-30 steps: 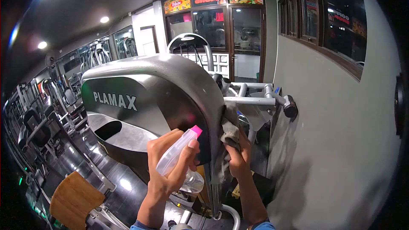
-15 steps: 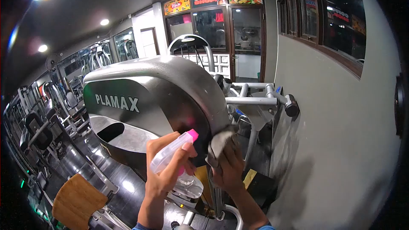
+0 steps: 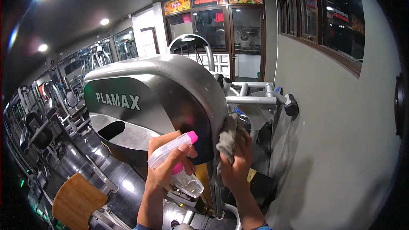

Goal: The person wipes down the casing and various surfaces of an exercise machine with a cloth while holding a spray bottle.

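My left hand (image 3: pixel 164 162) is wrapped round the neck of a clear spray bottle (image 3: pixel 187 182) with a pink nozzle, clear liquid visible inside. The bottle is held in front of the dark side panel of a grey gym machine (image 3: pixel 170 74) lettered PLAMAX. A grey cloth (image 3: pixel 228 138) is bunched in my right hand (image 3: pixel 237 162), whose fingers are closed on it. The cloth lies against the machine's curved right edge, and part of it hangs below the hand.
A grey wall (image 3: pixel 328 123) with windows runs along the right. Silver bars with a black end cap (image 3: pixel 291 105) stick out behind the machine. A wooden board (image 3: pixel 79 200) is at lower left, with other gym machines beyond it.
My right hand and the cloth have shifted slightly right, round the machine's edge. The left hand with the spray bottle has barely moved.
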`<move>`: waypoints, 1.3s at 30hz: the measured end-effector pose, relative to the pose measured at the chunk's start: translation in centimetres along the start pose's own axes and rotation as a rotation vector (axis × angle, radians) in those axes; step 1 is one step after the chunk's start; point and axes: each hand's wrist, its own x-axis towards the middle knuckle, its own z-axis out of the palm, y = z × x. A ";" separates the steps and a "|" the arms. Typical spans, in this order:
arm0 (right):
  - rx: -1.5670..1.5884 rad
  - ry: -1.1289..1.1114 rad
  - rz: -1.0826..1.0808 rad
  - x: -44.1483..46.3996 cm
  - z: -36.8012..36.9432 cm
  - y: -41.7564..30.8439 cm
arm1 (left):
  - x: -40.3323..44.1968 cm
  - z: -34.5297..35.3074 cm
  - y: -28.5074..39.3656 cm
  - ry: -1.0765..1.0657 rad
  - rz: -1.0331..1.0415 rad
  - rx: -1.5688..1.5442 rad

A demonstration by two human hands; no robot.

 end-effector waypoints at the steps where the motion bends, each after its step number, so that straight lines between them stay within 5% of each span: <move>1: 0.002 0.001 0.007 0.7 -0.1 -0.1 | 0.0 -0.1 0.1 -0.013 -0.008 0.000; 7: 0.409 -0.167 0.140 7.9 -0.4 2.8 | 0.1 -0.3 -0.2 -0.025 -0.002 0.016; 9: 0.346 -0.126 0.029 7.8 -0.4 3.3 | 0.0 -0.2 -0.2 -0.023 -0.002 0.008; 11: 0.527 -0.274 0.342 7.2 -1.5 1.5 | 0.1 -0.3 -0.2 -0.018 0.006 0.004; 13: 0.417 -0.265 0.387 3.9 -1.1 0.8 | 0.1 -0.5 -0.4 -0.047 0.016 -0.011; 15: 0.178 -0.036 0.171 0.9 -0.3 0.4 | 0.3 -0.6 -0.4 -0.060 0.021 -0.012; 18: -0.015 0.002 0.021 0.7 0.0 0.9 | 0.3 -0.6 -0.4 -0.060 0.017 -0.010; 25: 0.048 0.058 -0.210 8.5 -0.1 -0.5 | 0.4 -0.5 -0.6 -0.014 0.025 0.020; 32: -0.093 0.075 -0.305 1.5 0.4 1.2 | 0.3 -0.6 -0.5 -0.009 0.029 0.021; 39: -0.201 0.079 -0.297 6.3 -0.3 -1.2 | 0.2 -0.7 -0.3 -0.071 0.007 -0.043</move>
